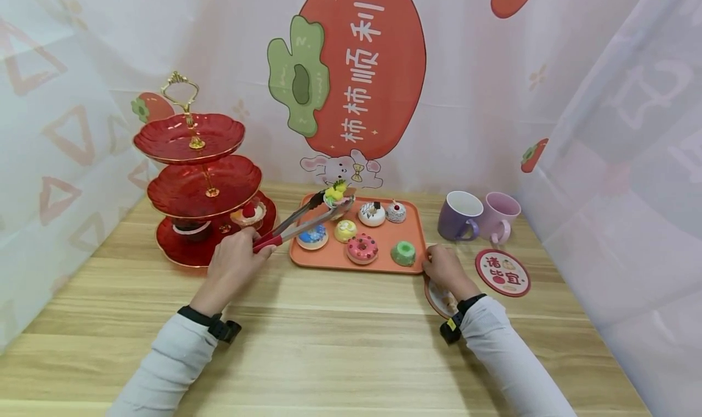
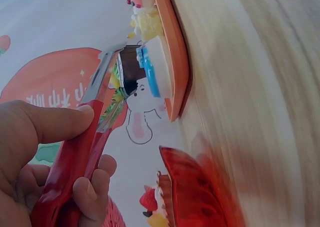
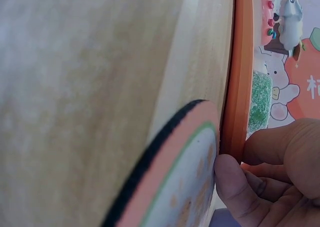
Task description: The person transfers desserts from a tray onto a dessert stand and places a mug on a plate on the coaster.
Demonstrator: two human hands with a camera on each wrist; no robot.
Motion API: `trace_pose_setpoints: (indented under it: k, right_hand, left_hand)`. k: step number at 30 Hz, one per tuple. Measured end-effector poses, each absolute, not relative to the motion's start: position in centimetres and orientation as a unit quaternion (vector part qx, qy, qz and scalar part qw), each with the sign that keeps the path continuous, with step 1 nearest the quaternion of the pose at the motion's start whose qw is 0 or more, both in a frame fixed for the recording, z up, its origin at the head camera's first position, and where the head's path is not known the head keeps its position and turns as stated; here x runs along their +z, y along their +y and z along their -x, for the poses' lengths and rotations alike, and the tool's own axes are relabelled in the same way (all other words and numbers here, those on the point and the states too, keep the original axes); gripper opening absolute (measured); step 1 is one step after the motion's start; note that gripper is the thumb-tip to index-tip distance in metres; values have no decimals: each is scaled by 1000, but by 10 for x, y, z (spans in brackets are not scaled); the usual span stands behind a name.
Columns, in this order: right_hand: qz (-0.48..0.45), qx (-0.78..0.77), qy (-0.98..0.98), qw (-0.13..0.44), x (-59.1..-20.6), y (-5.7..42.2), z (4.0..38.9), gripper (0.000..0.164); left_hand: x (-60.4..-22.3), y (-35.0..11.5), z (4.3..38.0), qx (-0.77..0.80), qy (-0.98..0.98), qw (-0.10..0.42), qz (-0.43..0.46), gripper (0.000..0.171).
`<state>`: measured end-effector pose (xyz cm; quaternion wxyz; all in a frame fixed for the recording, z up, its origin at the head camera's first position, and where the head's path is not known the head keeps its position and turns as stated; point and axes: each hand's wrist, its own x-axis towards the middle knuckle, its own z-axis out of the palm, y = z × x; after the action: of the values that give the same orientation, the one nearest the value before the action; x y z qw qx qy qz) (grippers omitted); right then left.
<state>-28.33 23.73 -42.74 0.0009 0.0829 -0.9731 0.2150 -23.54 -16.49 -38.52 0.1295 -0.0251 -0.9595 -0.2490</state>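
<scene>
My left hand [image 1: 236, 260] grips the red handles of metal tongs [image 1: 267, 241]. Between the tongs' tips is a small cake [image 1: 336, 192] with a yellow and green top; the left wrist view shows its dark brown base [image 2: 131, 67]. The cake is over the back left of an orange tray [image 1: 329, 260], just behind a blue-iced cake [image 1: 312, 235]. At the tray's front right corner, my right hand [image 1: 446, 272] pinches the rim between thumb and fingers. Near that hand on the tray is a green cake [image 1: 404, 253]. A round coaster [image 3: 192, 162] lies partly hidden under the hand.
A red three-tier stand [image 1: 205, 188] rises at left, with a fruit tart [image 1: 249, 214] and a dark cupcake [image 1: 192, 230] on its lowest tier. Also on the tray is a pink donut [image 1: 362, 248]. Two mugs [image 1: 459, 216] and another coaster [image 1: 503, 273] are at right.
</scene>
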Motion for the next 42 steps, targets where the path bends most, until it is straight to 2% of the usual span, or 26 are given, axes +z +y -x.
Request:
trace_pose_setpoints:
  k: [15,26,30,42]
  right_hand:
    - [-87,216,-972,2,-431,238,285,11]
    - [-110,196,-974,37,-430,239,284,18]
    - [-111,194,-974,44,-429,240,283,17]
    - [-111,200,-973,33,-428,238,283,15]
  left_hand:
    - [-384,-184,216,-247,-958,141,28,29]
    - [-383,-199,202,-232,-957,169,36,29]
    - [-382,-202,198,-233,-958,163,32,30]
    - [-377,-204,179,-235,-956,171,32,30]
